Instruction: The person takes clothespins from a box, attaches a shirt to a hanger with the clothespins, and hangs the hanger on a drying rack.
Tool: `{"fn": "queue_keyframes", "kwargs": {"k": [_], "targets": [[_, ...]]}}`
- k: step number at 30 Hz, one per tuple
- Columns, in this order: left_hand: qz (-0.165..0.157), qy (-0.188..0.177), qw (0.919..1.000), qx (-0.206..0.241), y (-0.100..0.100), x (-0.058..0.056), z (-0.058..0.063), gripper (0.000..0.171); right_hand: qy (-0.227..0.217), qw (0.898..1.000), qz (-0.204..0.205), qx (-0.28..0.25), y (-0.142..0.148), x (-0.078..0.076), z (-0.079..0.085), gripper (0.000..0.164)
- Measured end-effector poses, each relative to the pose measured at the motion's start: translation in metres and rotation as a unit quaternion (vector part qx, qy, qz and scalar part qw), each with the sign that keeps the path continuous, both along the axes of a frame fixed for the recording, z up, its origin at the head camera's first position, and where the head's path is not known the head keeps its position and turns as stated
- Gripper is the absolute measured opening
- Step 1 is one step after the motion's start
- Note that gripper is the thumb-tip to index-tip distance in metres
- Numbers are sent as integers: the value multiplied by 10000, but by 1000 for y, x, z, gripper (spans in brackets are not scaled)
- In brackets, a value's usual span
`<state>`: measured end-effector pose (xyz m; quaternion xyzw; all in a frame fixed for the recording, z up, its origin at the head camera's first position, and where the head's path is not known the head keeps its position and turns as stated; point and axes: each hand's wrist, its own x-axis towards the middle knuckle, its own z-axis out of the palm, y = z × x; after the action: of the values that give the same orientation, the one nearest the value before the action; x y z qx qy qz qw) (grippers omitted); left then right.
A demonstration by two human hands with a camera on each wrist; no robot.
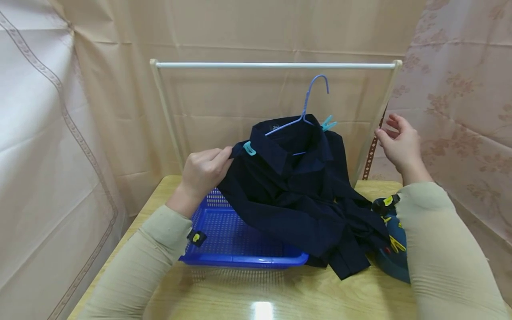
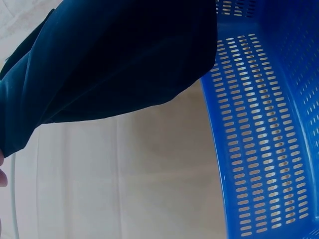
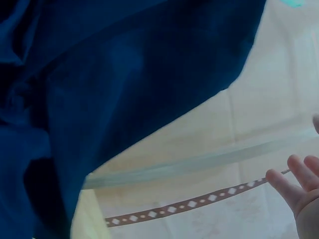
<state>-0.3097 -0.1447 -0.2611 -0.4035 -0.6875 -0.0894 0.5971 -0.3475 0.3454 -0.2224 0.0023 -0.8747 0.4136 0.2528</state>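
Observation:
A dark navy shirt [image 1: 288, 200] hangs on a light-blue wire hanger [image 1: 306, 100], its hook free of the rail. My left hand [image 1: 206, 169] pinches the shirt at the shoulder on the left side, beside a turquoise clothespin [image 1: 250, 148]. Another turquoise clothespin [image 1: 329, 123] sits at the opposite shoulder. To the right of the shirt, my right hand [image 1: 400, 141] is raised with relaxed fingers, touching nothing. In the right wrist view its fingers [image 3: 284, 186] are apart from the cloth. The left wrist view shows little of the left hand.
A white rail [image 1: 276, 66] on a stand crosses behind the shirt. Under the shirt, a blue plastic basket [image 1: 240, 260] stands on the wooden table [image 1: 224, 298]. At the right lies a dark teal container [image 1: 394, 269] with yellow clothespins [image 1: 396, 244], partly covered by sleeve and arm.

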Motion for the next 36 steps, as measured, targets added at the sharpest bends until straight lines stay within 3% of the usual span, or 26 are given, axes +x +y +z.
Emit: {"fn": "queue_keyframes", "kwargs": {"k": [8,18,36], "targets": [[6,5,10000,-4,1,-1,1,11,-56,9996,22,-263,-8,-15,-17,64],[62,-70,10000,-13,6,-4,1,12,-92,9993,-29,-357,-11,-21,-32,56],[210,6,9993,312,15,-6,17,10,-252,9992,192,-233,-11,-21,-33,40]]}}
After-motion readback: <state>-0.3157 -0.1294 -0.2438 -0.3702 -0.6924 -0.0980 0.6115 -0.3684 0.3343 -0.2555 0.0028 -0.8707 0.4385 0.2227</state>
